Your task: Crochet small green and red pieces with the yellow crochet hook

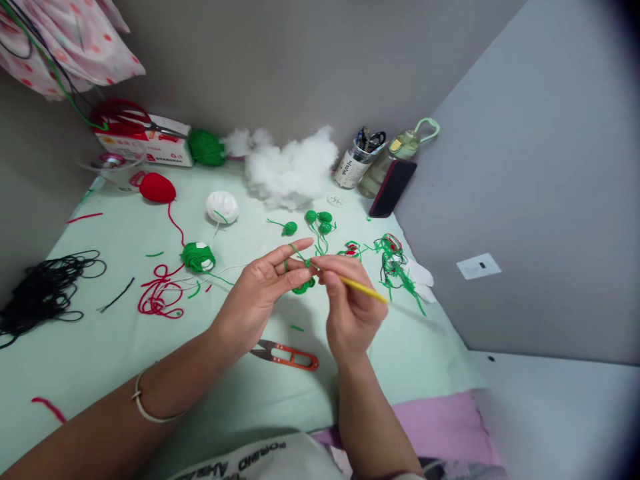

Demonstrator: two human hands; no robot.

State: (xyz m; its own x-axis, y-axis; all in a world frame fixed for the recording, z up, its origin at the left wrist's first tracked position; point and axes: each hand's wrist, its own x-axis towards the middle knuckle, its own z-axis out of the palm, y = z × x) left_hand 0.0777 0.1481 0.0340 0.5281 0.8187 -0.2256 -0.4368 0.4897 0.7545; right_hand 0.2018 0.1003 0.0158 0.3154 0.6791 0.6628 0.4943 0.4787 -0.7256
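My right hand (353, 300) grips a crochet hook (364, 289) by its yellow handle, its tip at a small piece of green crochet between my hands. Green yarn loops over the raised index finger of my left hand (267, 283), whose thumb and other fingers pinch that work. Just below the fingers shows a green crocheted piece (303, 287); I cannot tell whether it joins the held stitches. A yarn strand runs from the green ball (198, 257) toward my left hand. Beyond my fingertips lie several small green crocheted balls (325, 228) with loose tails.
Orange-handled thread snips (287, 355) lie below my hands. White stuffing (293, 167), a pen cup (353, 165), a bottle and a phone (393, 189) line the back. Red yarn (157, 188), white yarn (222, 207) and black cord (37, 297) are leftward; yarn scraps (395, 263) lie right.
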